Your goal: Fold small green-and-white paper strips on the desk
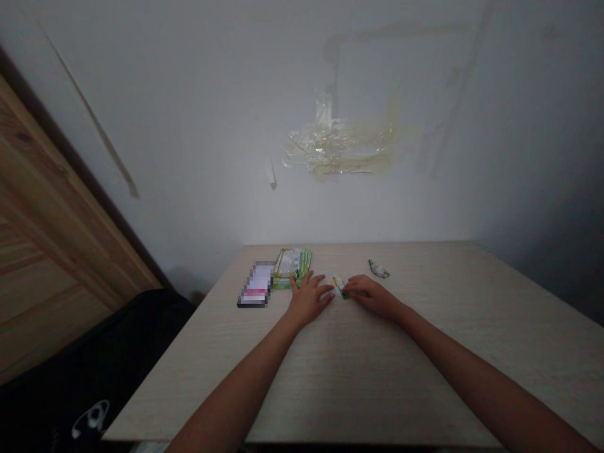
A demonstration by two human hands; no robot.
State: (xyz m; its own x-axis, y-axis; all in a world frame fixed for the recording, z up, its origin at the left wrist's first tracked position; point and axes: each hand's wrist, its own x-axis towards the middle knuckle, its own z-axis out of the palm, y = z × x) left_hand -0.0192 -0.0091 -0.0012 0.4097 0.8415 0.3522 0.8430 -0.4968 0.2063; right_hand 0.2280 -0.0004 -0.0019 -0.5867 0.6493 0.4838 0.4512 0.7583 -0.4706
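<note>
A small folded green-and-white paper piece (338,285) lies on the pale wooden table (425,352) between my two hands. My left hand (309,297) rests flat on the table with fingers spread, its fingertips touching the piece's left edge. My right hand (370,293) has its fingers curled and pressed on the piece's right side. A stack of green printed packets (292,265) lies just beyond my left hand.
A phone (257,284) lies left of the packets. A small folded green paper shape (378,269) sits farther back to the right. The table stands against a white wall with tape remains (340,148). A wooden panel (42,251) and a dark bag (89,377) are at left.
</note>
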